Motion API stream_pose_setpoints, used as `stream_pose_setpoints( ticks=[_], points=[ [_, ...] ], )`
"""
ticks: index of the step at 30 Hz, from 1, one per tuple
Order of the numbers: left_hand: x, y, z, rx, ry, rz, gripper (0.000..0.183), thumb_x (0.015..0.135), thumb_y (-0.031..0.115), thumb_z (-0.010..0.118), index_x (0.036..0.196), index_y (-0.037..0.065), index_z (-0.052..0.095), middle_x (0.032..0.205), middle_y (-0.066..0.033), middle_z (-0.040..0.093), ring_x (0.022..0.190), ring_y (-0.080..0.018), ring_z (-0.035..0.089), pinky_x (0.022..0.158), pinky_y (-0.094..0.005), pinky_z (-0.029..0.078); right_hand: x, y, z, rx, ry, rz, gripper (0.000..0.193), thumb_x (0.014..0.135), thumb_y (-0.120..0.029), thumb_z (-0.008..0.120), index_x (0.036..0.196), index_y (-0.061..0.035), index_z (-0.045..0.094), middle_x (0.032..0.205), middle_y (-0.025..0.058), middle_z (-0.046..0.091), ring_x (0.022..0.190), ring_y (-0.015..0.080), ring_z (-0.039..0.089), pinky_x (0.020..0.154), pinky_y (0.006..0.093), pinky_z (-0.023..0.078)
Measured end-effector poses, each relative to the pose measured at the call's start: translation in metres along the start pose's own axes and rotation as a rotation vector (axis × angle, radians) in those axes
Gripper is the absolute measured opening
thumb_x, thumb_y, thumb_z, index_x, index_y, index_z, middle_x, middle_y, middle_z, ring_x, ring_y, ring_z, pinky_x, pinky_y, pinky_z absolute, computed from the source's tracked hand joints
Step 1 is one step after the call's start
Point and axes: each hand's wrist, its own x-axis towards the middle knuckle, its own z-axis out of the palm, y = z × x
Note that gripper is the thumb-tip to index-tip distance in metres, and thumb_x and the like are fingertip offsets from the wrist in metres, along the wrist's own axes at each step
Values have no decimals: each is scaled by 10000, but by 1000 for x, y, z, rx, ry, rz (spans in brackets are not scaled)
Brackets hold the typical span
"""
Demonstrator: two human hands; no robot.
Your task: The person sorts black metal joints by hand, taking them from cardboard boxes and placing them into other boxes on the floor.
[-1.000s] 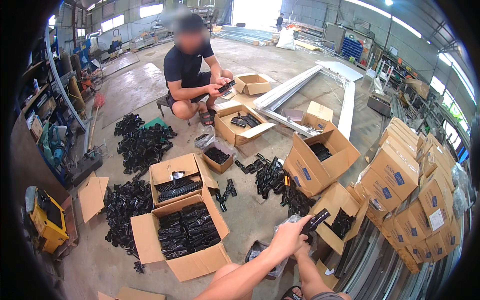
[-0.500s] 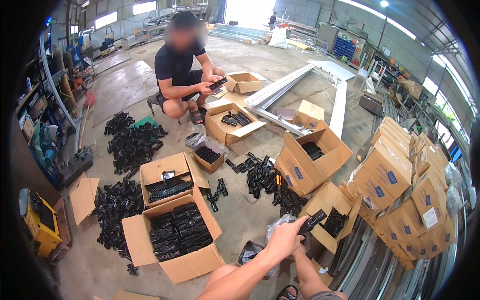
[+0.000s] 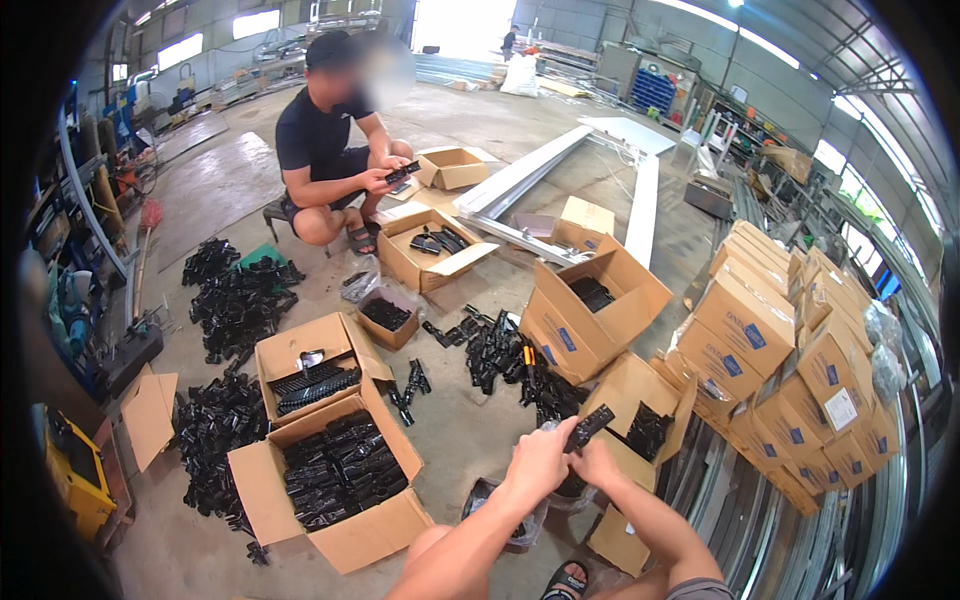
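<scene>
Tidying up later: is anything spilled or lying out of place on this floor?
Yes. Black parts lie in loose heaps on the concrete and beside the open cartons, not inside them. Both hands hold one black part.

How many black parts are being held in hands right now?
2: one black part between the left hand and right hand; a second part in the crouching co-worker's hands. No others visible.

The black part (image 3: 588, 426) sticks out from between the two hands, but its lower end is hidden by the left hand (image 3: 540, 462) and right hand (image 3: 597, 465). Both arms are cut off at the bottom edge. The small bag (image 3: 480, 497) is half hidden behind the left arm. The other person's (image 3: 325, 165) face is blurred.
</scene>
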Motion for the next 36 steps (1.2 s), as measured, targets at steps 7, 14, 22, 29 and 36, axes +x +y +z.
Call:
stream_pose_setpoints(
  ticks=[7, 14, 22, 29, 36],
  points=[
    [-5, 12, 6, -26, -106, 51, 559, 731, 47, 769, 1263, 120, 612, 965, -234, 700, 910, -434, 673, 812, -500, 546, -64, -101, -151, 153, 435, -118, 130, 852, 30, 644, 976, 13, 675, 914, 160, 708, 810, 246, 710, 720, 316, 547],
    [-21, 27, 0, -130, -253, 88, 545, 724, 18, 760, 1250, 72, 625, 922, -248, 701, 913, -428, 676, 826, -494, 526, -94, -64, -122, 815, 409, 79, 69, 888, 46, 608, 930, 6, 646, 813, 9, 647, 753, 89, 627, 718, 262, 528],
    [-22, 22, 4, -18, -238, 113, 593, 737, 23, 755, 1305, 71, 592, 949, -240, 703, 912, -421, 676, 829, -489, 534, -91, -67, -127, 1125, 415, 105, 144, 901, 41, 639, 1025, -23, 605, 953, 39, 655, 871, 108, 641, 803, 254, 541],
    [-26, 18, 9, 133, -300, 120, 624, 723, 39, 768, 1320, 85, 590, 936, -239, 705, 893, -414, 680, 820, -485, 546, -101, -100, -132, 324, 524, -256, 128, 828, 2, 733, 953, -24, 723, 895, 89, 726, 830, 182, 674, 789, 301, 510],
    [-28, 15, 22, 200, -309, 176, 671, 709, 26, 765, 1339, 95, 547, 882, -221, 705, 850, -410, 684, 768, -497, 545, -99, -92, -133, 51, 379, -446, 109, 800, -79, 758, 902, -54, 726, 844, 78, 712, 854, 251, 659, 800, 372, 478]
  ],
)
